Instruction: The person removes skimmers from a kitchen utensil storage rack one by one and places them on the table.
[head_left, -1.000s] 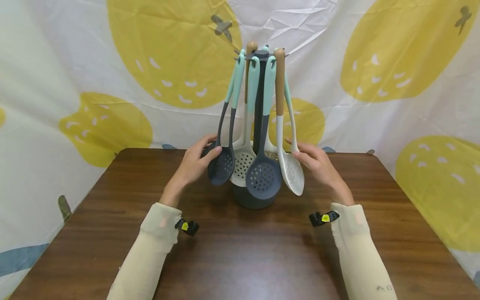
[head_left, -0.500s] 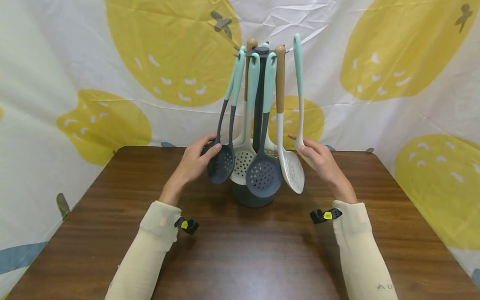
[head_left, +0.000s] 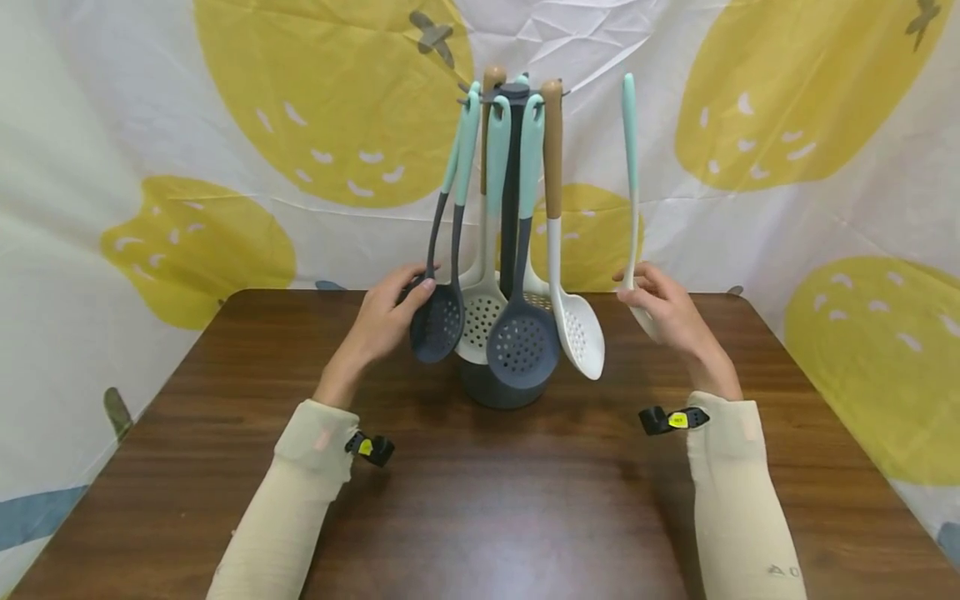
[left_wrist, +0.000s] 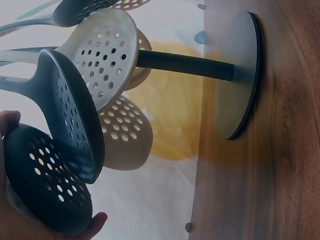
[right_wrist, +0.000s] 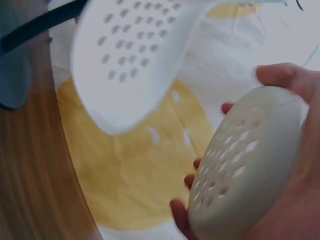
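Observation:
A dark grey utensil rack (head_left: 509,225) stands on the table, hung with several perforated utensils. At its left, my left hand (head_left: 378,325) grips the head of a dark skimmer (left_wrist: 47,180) whose mint handle reaches up to the rack's hooks. Another dark slotted spoon (left_wrist: 72,115) hangs right beside that one. My right hand (head_left: 678,321), apart from the rack on the right, holds a cream skimmer (right_wrist: 245,160) near its head, with the mint handle (head_left: 630,133) pointing up. The right wrist view shows thumb and fingers around its perforated head.
A white slotted spoon (head_left: 581,337) with a wooden handle hangs on the rack's right side. In front hangs a dark grey skimmer (head_left: 522,346). The rack's round base (left_wrist: 240,75) sits on the brown wooden table (head_left: 510,517). A lemon-patterned cloth (head_left: 360,250) hangs behind.
My right hand has lifted the cream skimmer off the rack and moved it to the right, away from the other utensils. The left hand keeps its grip at the rack's left.

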